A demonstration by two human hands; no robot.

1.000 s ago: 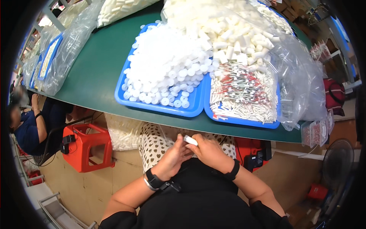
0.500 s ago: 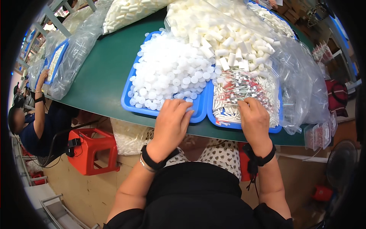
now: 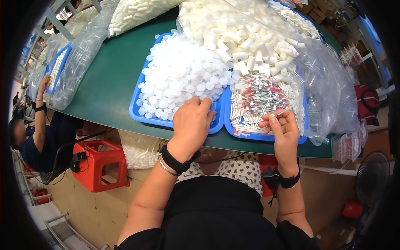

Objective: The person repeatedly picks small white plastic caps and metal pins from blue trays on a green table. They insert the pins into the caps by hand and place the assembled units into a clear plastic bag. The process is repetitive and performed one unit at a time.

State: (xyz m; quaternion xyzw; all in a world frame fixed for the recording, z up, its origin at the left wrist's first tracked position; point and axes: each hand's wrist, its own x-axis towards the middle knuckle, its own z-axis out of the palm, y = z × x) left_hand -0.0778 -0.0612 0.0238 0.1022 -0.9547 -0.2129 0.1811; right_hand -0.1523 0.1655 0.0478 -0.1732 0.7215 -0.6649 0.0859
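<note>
Heaped white translucent discs [image 3: 179, 71] fill the left blue tray [image 3: 137, 112]. Over its front part reaches my left hand [image 3: 191, 121], fingers bent down against the near discs and thumb apart; the fingertips are partly hidden. My right hand [image 3: 285, 129] is raised above the front of the right blue tray [image 3: 266, 136], palm partly turned up. Between its thumb and fingers it pinches a thin white stick [image 3: 280, 112]. Short white sticks [image 3: 241, 110] lie in that tray, with a tangled bunch of red and white thin-stemmed pieces [image 3: 264, 93] on top.
A clear bag of cream-white foam cylinders [image 3: 250, 46] spills toward the right tray. Crumpled clear plastic [image 3: 325, 96] lies to its right. On the left are a red stool [image 3: 100, 166] and another person's arm [image 3: 41, 112] at a blue tray [image 3: 58, 68]. The green table [image 3: 108, 83] has a curved near edge.
My right hand has lifted from the sticks and turned its palm up, with a white stick now showing in its fingers. My left hand has moved slightly farther into the discs, its thumb spreading away.
</note>
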